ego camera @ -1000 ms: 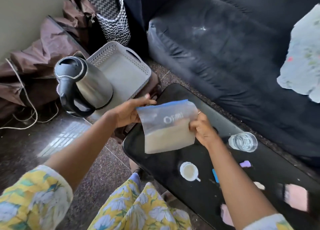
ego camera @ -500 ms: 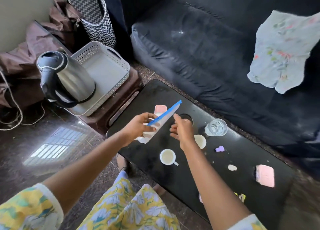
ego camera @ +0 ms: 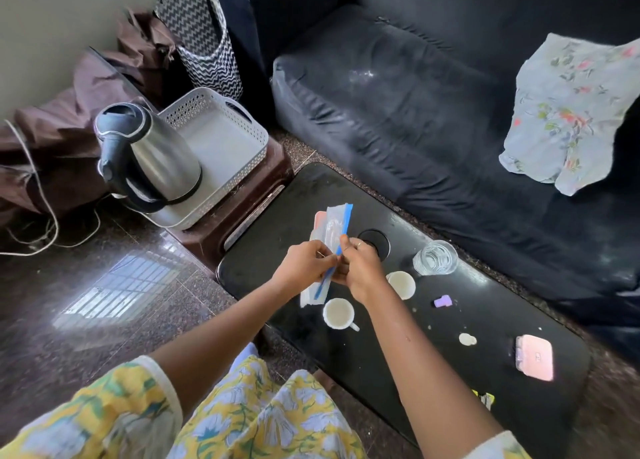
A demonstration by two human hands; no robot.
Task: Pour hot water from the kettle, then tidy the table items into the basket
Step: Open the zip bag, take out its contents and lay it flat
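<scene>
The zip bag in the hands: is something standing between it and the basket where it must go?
Partly. The kettle stands at the near left corner of the basket, covering part of it. The rest of the basket, toward the zip bag held by both hands, looks open.

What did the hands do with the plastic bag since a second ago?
Both hands, left hand and right hand, brought the clear blue-zipped plastic bag down from upright to low over the black table, pinching its seal edge-on. The steel kettle, white basket and white cups stayed put.
</scene>
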